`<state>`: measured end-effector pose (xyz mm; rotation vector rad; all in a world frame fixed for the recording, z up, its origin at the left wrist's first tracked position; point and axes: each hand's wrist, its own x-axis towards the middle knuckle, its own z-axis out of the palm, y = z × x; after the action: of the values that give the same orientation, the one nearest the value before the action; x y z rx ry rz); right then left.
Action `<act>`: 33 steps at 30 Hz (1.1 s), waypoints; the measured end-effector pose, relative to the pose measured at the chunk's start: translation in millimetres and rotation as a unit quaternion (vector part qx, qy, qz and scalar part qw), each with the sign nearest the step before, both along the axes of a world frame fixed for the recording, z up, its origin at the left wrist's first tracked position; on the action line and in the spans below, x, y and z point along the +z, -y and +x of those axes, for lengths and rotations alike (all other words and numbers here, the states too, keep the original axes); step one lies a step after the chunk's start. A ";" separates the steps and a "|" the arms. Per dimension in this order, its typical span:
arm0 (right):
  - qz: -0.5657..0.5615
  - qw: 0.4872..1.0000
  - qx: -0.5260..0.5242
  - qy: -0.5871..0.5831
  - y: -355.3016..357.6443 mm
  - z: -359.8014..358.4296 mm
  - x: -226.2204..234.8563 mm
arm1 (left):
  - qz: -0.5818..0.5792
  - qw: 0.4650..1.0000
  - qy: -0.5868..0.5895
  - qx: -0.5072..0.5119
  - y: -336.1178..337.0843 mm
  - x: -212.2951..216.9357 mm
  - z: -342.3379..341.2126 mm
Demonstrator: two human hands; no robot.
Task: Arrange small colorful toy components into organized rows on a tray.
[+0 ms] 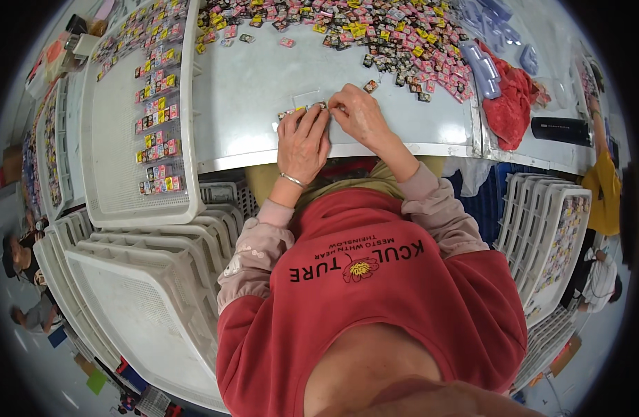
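Observation:
At the table's near edge, my left hand (303, 144) bends over a small clear plastic tray (306, 99), its fingers closed on the near side. Small printed tiles (283, 114) in pink, yellow and black show in a row around those fingers. Just to the right, the fingertips of my right hand (361, 117) are pinched together at the row's right end. Whatever they hold is hidden. One loose dark tile (370, 86) lies just beyond the right hand. A large spread of similar tiles (403, 42) covers the far side of the table.
A white mesh crate (114, 170) with filled clear trays stands on the left, above stacked white crates (125, 292). More crates (535, 229) are at the right. A red cloth (508, 115), pale purple plastic pieces (480, 68) and a black cylinder (561, 131) lie to the right.

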<state>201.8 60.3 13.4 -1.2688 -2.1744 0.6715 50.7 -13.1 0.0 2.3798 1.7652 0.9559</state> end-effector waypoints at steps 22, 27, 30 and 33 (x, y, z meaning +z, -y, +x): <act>-0.055 0.985 0.003 -0.166 -12.8 33.0 -4.6 | -0.057 0.993 -0.100 0.003 2.2 7.4 4.3; 0.054 0.970 -0.236 -0.027 -73.2 128.3 12.0 | -0.054 0.994 -0.099 0.002 2.5 7.7 3.7; 0.069 0.957 -0.241 0.144 -84.9 140.4 4.2 | -0.050 0.994 -0.097 -0.001 1.8 8.1 3.3; 0.089 0.944 -0.262 0.180 -88.2 137.7 -4.2 | -0.043 0.995 -0.085 0.001 1.0 7.7 3.4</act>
<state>339.5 148.5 9.2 -1.8762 -1.9618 0.0243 54.0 -14.1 7.7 2.4696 1.8233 0.6808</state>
